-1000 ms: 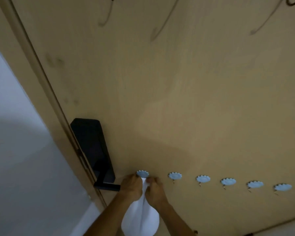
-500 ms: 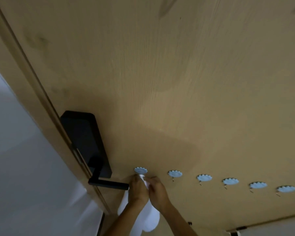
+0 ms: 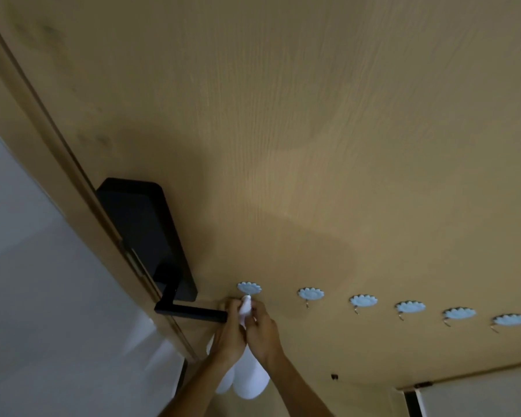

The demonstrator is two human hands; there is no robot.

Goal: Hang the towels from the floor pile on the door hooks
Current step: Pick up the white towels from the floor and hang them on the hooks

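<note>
While both hands meet just under the leftmost hook [image 3: 249, 288], a white towel [image 3: 248, 377] hangs between them against the wooden door [image 3: 313, 145]. Its long axis runs up and down the door: the gathered, narrow top end points up at the hook and appears to touch its lower edge, though whether it is actually caught on the hook cannot be told, and the wider loose end droops toward the floor below the wrists. The left hand [image 3: 227, 338] has its fingers [image 3: 233, 305] curled round the bunched upper part of the towel from the left side. The right hand [image 3: 263, 335] pinches the same bunched part from the right, fingers bent in against the cloth. The two hands touch each other around the fabric.

Just left of the left hand, the black lever handle [image 3: 193, 313] sticks out level from a black lock plate [image 3: 145, 233], its tip right beside the knuckles. To the right of the used hook, a row of five more pale blue, scallop-edged hooks [image 3: 363, 300] runs along the door, each bare, with a small metal prong below. A grey-white wall [image 3: 42, 296] lies past the door frame on the left.
</note>
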